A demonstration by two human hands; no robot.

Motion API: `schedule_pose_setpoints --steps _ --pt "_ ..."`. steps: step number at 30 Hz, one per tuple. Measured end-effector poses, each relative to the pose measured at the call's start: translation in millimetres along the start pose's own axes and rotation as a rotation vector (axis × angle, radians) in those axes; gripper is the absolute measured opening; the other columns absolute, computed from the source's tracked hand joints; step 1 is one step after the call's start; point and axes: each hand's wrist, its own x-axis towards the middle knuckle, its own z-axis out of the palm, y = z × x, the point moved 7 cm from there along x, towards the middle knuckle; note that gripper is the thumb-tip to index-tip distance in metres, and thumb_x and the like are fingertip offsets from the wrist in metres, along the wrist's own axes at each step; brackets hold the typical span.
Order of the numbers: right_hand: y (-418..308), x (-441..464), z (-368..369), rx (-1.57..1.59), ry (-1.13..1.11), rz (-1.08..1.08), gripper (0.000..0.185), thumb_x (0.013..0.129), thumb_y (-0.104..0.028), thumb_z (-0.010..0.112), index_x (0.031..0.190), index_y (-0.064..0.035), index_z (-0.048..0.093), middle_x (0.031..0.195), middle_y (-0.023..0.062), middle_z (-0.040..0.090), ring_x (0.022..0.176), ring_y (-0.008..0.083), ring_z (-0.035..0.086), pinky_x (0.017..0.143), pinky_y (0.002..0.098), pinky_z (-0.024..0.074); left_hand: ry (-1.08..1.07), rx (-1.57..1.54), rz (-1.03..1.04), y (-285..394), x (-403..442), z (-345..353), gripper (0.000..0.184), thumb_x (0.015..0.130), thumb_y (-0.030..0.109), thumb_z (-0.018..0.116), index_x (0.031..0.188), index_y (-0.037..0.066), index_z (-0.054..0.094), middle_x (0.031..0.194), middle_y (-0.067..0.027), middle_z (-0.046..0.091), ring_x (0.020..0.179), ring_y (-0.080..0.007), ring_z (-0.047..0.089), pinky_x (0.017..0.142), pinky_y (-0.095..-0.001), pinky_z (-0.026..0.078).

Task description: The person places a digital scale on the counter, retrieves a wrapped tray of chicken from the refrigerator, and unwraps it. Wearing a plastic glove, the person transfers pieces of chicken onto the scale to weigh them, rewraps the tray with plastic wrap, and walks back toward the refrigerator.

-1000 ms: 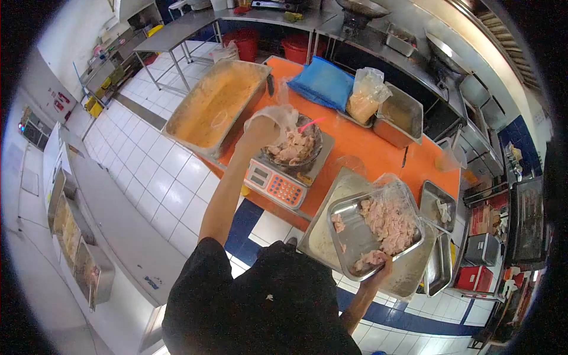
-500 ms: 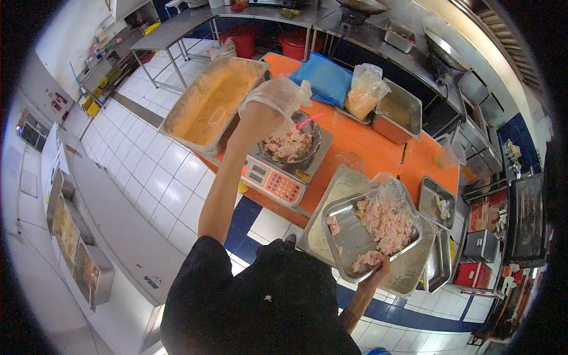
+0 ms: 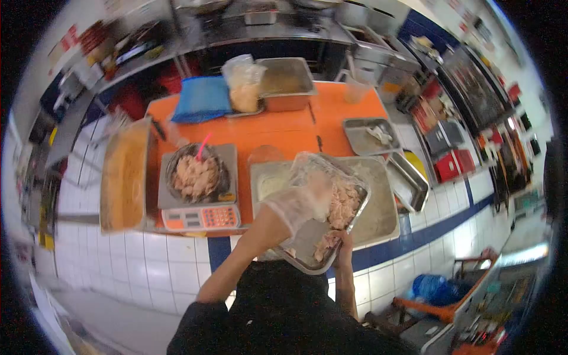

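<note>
My left hand [image 3: 310, 195], in a clear plastic glove, is over a metal tray [image 3: 309, 236] of raw pale pink meat [image 3: 344, 204]. It meets the heap of meat, but blur hides its fingers. Bare, my right hand [image 3: 343, 248] grips the tray's near right rim, beside a smaller clump of meat [image 3: 325, 245]. Clear plastic film [image 3: 310, 165] lies at the tray's far edge. To the left, a dark bowl [image 3: 222, 176] of similar meat, with a pink utensil handle [image 3: 205, 144] sticking up, rests on a digital scale [image 3: 201, 218].
A long pan of orange-tan powder [image 3: 124, 183] stands left of the scale. Under the tray are shallow metal pans [image 3: 384, 207]. Across the orange table [image 3: 284, 127] sit a blue bag [image 3: 202, 99], a bag of crumbs [image 3: 244, 94] and a deep metal pan [image 3: 287, 80].
My left hand has moved from above the bowl on the scale rightward to the meat tray. My right hand still holds the tray. The view has turned right.
</note>
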Motion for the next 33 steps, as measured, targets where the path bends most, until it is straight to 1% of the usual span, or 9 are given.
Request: schedule_pose_setpoints --steps 3,6,12,14,21,23,28,30,33 --pt "23.3 2.8 -17.9 0.066 -0.016 0.001 0.025 0.084 -0.025 0.047 0.070 -0.0059 0.054 0.066 0.0046 0.053 0.062 0.0171 0.053 0.064 0.0317 0.0480 -0.001 -0.189 -0.215 -28.9 -14.6 17.7 0.020 0.075 0.010 0.053 0.093 0.007 0.061 0.097 -0.0125 0.059 0.091 -0.0317 0.055 0.081 -0.0402 0.045" --pt "-5.4 -8.5 -0.8 0.011 0.101 0.055 0.024 0.083 -0.024 0.048 0.070 -0.0046 0.053 0.060 0.0031 0.050 0.056 0.0150 0.051 0.061 0.0277 0.0472 -0.170 0.282 0.201 -0.5 -1.8 44.8 0.021 0.076 0.011 0.052 0.094 0.006 0.060 0.097 -0.0140 0.059 0.094 -0.0333 0.055 0.082 -0.0424 0.045" --pt "1.2 10.4 -35.7 0.088 0.061 0.061 0.021 0.080 -0.022 0.049 0.070 -0.0038 0.053 0.057 0.0021 0.048 0.053 0.0134 0.050 0.059 0.0278 0.0477 -0.354 0.012 0.020 11.0 -32.1 67.8 0.020 0.078 0.011 0.050 0.095 0.003 0.059 0.100 -0.0187 0.058 0.097 -0.0365 0.053 0.084 -0.0466 0.043" --pt "-37.0 -0.7 -29.7 0.018 0.119 0.081 0.023 0.079 -0.024 0.050 0.065 -0.0055 0.050 0.056 0.0022 0.046 0.052 0.0151 0.049 0.056 0.0286 0.0462 -0.661 -0.122 -0.310 4.1 -39.8 77.9 0.019 0.083 0.012 0.048 0.096 0.002 0.058 0.099 -0.0204 0.058 0.095 -0.0373 0.054 0.083 -0.0452 0.044" --pt "-56.7 28.9 -61.0 0.033 -0.004 0.166 0.022 0.080 -0.027 0.051 0.070 -0.0071 0.053 0.063 0.0025 0.048 0.059 0.0139 0.049 0.053 0.0271 0.0410 -0.878 -0.217 -0.226 75.3 48.1 73.8 0.029 0.085 0.018 0.054 0.108 0.000 0.058 0.110 -0.0184 0.059 0.104 -0.0334 0.055 0.086 -0.0375 0.045" --pt "-68.3 31.2 -56.5 0.272 -0.078 0.277 0.019 0.078 -0.021 0.052 0.069 -0.0046 0.054 0.060 0.0040 0.049 0.052 0.0151 0.048 0.057 0.0286 0.0476 -0.646 -0.189 -0.434 56.7 93.9 60.5 0.029 0.083 0.020 0.059 0.105 0.001 0.060 0.106 -0.0168 0.061 0.102 -0.0319 0.057 0.085 -0.0367 0.045" --pt "-80.2 56.0 -96.5 0.162 -0.048 0.312 0.016 0.078 -0.019 0.053 0.076 -0.0036 0.051 0.062 0.0044 0.048 0.053 0.0158 0.048 0.050 0.0325 0.0476 0.020 0.039 -0.084 -70.9 148.7 118.8 0.030 0.087 0.028 0.057 0.102 0.002 0.062 0.098 -0.0125 0.065 0.093 -0.0293 0.060 0.086 -0.0382 0.044" --pt "-103.3 48.7 -92.7 0.197 -0.032 0.362 0.014 0.078 -0.018 0.053 0.078 -0.0038 0.051 0.063 0.0040 0.048 0.054 0.0157 0.048 0.051 0.0311 0.0468 -0.156 -0.461 -0.664 -134.6 131.3 161.8 0.033 0.090 0.033 0.055 0.096 0.002 0.063 0.089 -0.0078 0.065 0.088 -0.0230 0.060 0.079 -0.0350 0.045" --pt "-123.6 59.0 -96.2 0.207 -0.097 0.356 0.012 0.079 -0.016 0.053 0.083 -0.0043 0.052 0.066 0.0037 0.049 0.057 0.0150 0.049 0.053 0.0277 0.0449 -0.559 -0.145 -0.737 -111.2 137.4 163.0 0.033 0.090 0.035 0.054 0.081 0.004 0.060 0.084 -0.0038 0.062 0.086 -0.0190 0.059 0.076 -0.0318 0.043"
